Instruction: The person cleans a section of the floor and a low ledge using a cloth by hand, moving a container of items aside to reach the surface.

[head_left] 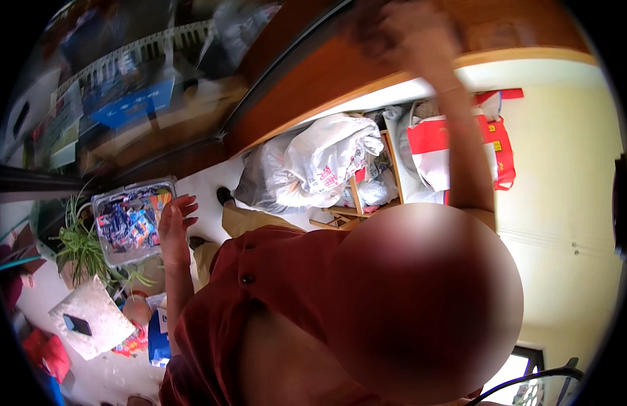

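Note:
My left hand (177,228) is raised with its fingers apart and nothing in it. It overlaps the right rim of a clear plastic tub (108,254) full of small wrapped packets (133,221); whether it touches the rim is unclear. My right arm reaches up across the picture to a reddish-brown wooden surface (303,86). Blurred by motion, my right hand (420,35) is beside a dark brown shape that I cannot make out; whether it holds this is unclear. My maroon shirt and beige trousers fill the middle, beside a large blurred round area.
White plastic bags (328,152) lie by a wooden rack (356,195). Near them stands a red and white bag (427,147). At left are a glass pane (156,56), a potted spider plant (80,243), and a pale cushion (97,309) bearing a phone (77,325).

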`<state>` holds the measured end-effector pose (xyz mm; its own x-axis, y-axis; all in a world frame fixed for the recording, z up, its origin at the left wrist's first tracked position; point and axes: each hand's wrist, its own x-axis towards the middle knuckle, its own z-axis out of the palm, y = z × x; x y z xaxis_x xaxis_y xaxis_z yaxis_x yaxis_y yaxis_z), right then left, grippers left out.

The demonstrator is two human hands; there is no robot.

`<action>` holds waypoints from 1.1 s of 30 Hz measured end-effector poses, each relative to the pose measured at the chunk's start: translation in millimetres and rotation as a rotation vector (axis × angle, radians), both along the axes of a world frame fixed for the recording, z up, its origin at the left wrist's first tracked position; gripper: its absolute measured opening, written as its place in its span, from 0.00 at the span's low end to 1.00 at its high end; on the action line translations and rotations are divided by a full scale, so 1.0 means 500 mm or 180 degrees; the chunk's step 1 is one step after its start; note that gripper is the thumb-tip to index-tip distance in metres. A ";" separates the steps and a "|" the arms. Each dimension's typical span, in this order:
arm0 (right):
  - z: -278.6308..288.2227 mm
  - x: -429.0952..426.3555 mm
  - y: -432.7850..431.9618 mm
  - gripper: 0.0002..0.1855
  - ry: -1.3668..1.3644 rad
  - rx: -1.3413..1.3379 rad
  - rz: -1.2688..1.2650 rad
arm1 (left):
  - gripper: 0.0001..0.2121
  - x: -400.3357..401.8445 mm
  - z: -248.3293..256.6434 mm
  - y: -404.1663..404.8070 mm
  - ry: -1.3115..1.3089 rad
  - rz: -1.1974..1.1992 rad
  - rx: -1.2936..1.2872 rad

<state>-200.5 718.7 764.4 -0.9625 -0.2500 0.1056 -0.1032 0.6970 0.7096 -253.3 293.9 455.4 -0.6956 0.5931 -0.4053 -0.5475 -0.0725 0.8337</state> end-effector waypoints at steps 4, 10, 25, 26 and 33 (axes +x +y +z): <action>-0.430 0.034 -0.038 0.11 -0.1173 -0.0552 -0.1222 | 0.16 0.010 -0.019 -0.036 0.0047 0.0324 -0.0425; -0.511 0.035 -0.095 0.17 -0.1732 -0.0938 -0.1459 | 0.17 0.048 -0.112 -0.182 -0.0388 0.0935 -0.1092; -0.630 0.004 -0.049 0.15 -0.1173 -0.0423 -0.1580 | 0.12 0.226 -0.315 -0.109 -0.1209 0.0710 -0.1402; -0.691 -0.010 -0.051 0.14 -0.1356 -0.0391 -0.1659 | 0.12 0.243 -0.329 -0.112 -0.1256 0.0734 -0.1523; -1.057 -0.069 -0.045 0.11 -0.2387 -0.0422 -0.1828 | 0.08 0.386 -0.443 -0.122 -0.1027 0.0860 -0.2075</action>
